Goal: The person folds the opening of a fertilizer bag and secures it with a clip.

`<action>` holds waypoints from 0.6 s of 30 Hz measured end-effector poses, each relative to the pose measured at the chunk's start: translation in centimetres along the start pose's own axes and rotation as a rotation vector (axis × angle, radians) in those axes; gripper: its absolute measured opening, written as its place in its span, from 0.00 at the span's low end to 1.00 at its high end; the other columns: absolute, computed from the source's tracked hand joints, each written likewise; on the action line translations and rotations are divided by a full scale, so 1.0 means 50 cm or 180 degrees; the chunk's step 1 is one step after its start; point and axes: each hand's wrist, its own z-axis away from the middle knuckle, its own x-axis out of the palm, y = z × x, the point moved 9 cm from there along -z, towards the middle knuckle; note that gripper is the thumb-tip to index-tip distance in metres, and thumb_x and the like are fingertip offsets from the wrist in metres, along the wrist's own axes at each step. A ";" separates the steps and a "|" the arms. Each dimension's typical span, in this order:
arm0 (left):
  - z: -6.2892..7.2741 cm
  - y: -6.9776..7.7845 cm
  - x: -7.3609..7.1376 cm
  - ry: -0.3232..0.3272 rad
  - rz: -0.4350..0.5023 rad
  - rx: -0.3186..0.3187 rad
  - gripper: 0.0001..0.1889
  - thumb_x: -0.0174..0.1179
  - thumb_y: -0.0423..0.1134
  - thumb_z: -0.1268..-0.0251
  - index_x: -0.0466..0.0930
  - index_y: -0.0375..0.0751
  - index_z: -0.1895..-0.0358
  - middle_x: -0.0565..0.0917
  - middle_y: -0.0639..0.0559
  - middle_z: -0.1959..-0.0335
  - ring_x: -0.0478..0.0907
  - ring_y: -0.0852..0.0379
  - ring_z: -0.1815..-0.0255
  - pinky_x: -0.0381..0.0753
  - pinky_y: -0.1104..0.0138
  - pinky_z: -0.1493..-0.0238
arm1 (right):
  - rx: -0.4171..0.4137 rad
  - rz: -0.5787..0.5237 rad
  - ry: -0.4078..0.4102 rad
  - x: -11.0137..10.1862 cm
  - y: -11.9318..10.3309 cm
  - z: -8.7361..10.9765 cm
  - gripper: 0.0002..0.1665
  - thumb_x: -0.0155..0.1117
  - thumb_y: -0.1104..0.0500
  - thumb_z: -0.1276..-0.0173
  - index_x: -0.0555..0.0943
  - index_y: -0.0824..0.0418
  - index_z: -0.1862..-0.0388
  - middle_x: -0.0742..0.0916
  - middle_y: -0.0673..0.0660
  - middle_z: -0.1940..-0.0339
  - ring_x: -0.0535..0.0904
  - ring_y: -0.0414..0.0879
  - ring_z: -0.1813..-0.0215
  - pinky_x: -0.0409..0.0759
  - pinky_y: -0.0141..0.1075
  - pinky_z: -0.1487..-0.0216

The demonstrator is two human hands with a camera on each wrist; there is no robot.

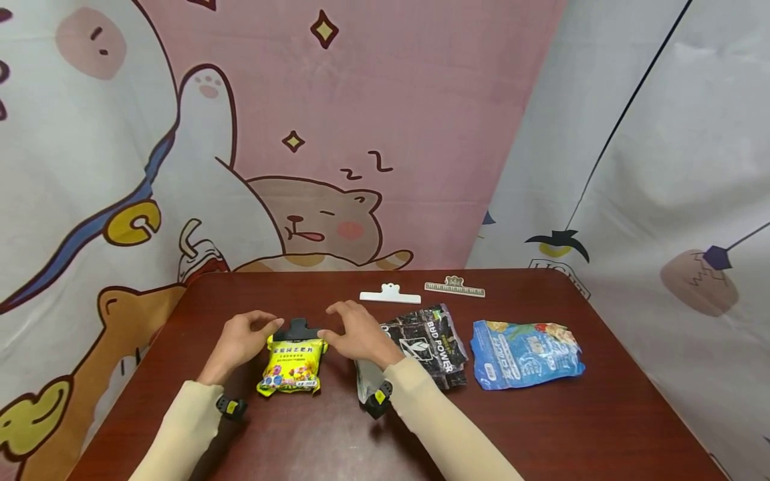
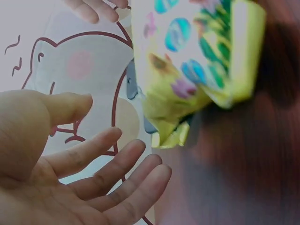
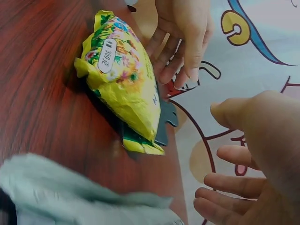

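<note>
A small yellow bag printed with flowers lies on the dark table, its far edge held in a black clip. Left of that clip is my left hand, thumb and fingers apart and holding nothing. My right hand is on the clip's other side, fingers loosely bent around nothing. In the left wrist view the left hand's fingers are spread beside the bag. The right wrist view has the clip partly hidden under the bag, with the right hand apart from both.
A black bag lies just right of my right hand, partly behind that forearm. Farther right is a blue bag. At the back lie a white clip and a ruler-marked clip. A printed cloth hangs behind the table.
</note>
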 end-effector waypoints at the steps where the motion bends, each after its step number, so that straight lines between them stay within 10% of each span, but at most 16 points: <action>1: 0.001 0.007 -0.001 0.0028 0.0002 0.0043 0.26 0.59 0.57 0.25 0.82 0.38 0.40 0.83 0.35 0.40 0.81 0.38 0.42 0.81 0.46 0.44 | -0.0015 0.0008 0.0015 -0.005 0.001 0.004 0.33 0.63 0.40 0.26 0.74 0.52 0.28 0.77 0.55 0.28 0.74 0.52 0.28 0.76 0.50 0.30; 18: 0.011 0.147 0.018 0.0041 0.0281 0.0683 0.26 0.61 0.57 0.27 0.80 0.44 0.36 0.82 0.41 0.36 0.81 0.40 0.37 0.81 0.47 0.37 | 0.0130 -0.0105 0.0436 -0.118 0.080 0.096 0.41 0.65 0.36 0.29 0.69 0.51 0.23 0.68 0.59 0.20 0.62 0.58 0.18 0.69 0.61 0.26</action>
